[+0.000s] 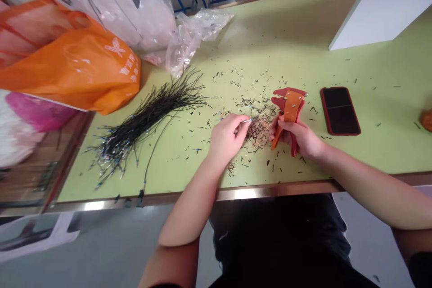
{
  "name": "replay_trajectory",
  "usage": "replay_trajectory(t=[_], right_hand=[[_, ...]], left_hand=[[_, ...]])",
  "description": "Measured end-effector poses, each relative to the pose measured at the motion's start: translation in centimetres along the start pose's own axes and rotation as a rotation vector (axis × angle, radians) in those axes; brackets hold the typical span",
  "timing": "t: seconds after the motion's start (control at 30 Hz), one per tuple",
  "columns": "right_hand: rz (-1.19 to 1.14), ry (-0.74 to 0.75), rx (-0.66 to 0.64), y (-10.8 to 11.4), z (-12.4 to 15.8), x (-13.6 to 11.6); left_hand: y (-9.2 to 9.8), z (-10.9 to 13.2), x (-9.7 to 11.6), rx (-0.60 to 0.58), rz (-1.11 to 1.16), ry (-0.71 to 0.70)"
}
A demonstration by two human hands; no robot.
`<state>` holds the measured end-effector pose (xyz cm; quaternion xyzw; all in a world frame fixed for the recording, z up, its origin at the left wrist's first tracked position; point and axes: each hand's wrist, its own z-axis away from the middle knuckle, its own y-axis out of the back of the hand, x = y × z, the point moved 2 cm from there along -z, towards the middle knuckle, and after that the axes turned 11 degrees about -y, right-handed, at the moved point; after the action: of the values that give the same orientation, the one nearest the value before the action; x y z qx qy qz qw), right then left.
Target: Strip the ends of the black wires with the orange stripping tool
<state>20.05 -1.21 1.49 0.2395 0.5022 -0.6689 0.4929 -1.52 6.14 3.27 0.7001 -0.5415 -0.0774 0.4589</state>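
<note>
Orange stripper in R hand; thin wire pinched betw. L fingers.

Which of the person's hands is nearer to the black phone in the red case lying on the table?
Right. The right hand, gripping the orange wire stripper, sits just left of the phone; the left hand, pinching a thin wire, is farther left.

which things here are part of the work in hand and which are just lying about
In use: orange-red wire stripper, right hand; thin wire, left hand; black wire bundle; cut bits.
Lying about: red-cased black phone; orange plastic bag; clear plastic bags.
</note>
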Motion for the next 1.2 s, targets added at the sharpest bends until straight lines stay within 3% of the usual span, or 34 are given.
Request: replay_trajectory(t=[0.27,0.67,0.93,1.2], right_hand=[[0.121,0.172,0.046,1.1,0.5,-1.4],[0.177,0.143,-0.006,1.6,0.2,-1.5],[0.181,0.138,0.027,1.8,0.1,-1.6],[0.113,0.114,0.020,1.9,-0.4,-1.6]], left_hand=[[0.1,-0.3,-1.9,0.005,-0.031,0.079],[-0.3,0.2,-3.5,-0.034,0.049,0.191],[0.4,0.2,-4.1,-0.076,-0.001,0.218],[1.1,0.3,-5.4,0.076,0.048,0.266]])
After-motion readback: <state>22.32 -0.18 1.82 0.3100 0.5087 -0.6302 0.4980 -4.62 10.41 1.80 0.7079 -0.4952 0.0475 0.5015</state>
